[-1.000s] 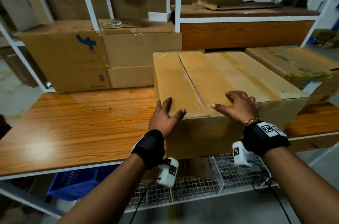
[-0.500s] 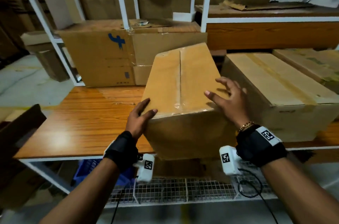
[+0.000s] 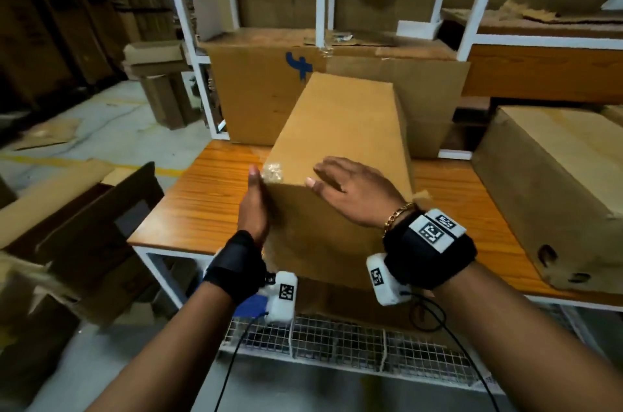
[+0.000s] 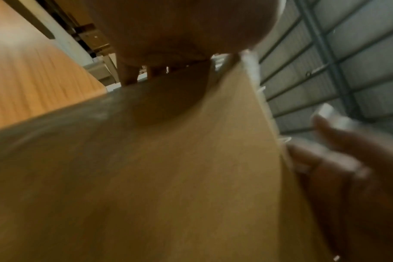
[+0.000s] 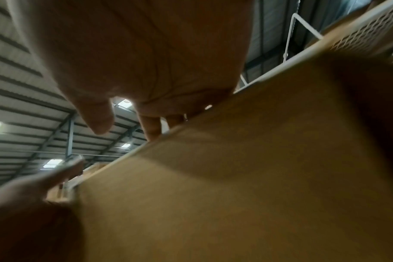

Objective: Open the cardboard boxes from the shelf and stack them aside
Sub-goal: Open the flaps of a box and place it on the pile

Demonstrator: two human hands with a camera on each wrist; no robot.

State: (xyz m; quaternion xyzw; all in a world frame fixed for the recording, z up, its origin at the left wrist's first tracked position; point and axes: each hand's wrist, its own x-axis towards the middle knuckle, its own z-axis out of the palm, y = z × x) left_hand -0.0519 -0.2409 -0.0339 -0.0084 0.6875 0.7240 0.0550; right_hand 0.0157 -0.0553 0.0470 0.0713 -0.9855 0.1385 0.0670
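Note:
A plain cardboard box (image 3: 340, 128) stands at the front edge of the wooden shelf board (image 3: 209, 206), its near end hanging over the edge. My left hand (image 3: 256, 202) presses flat against the box's left side near the front corner, fingers straight. My right hand (image 3: 350, 189) lies on the top face with fingers spread. In the left wrist view the box (image 4: 168, 177) fills the frame under the blurred left hand (image 4: 180, 35). The right wrist view shows the box (image 5: 236, 177) below the right hand (image 5: 146, 62), whose fingers reach over the top edge.
A larger box (image 3: 546, 182) sits on the shelf to the right. A big box with a blue mark (image 3: 263, 91) stands behind. Opened cartons (image 3: 67, 226) lie on the floor at left. A wire mesh shelf (image 3: 337, 344) runs below, and white uprights (image 3: 178, 7) frame the rack.
The box has come away from the larger box, turned and shifted left toward the shelf's front edge. My left hand slid from the top corner to the left side.

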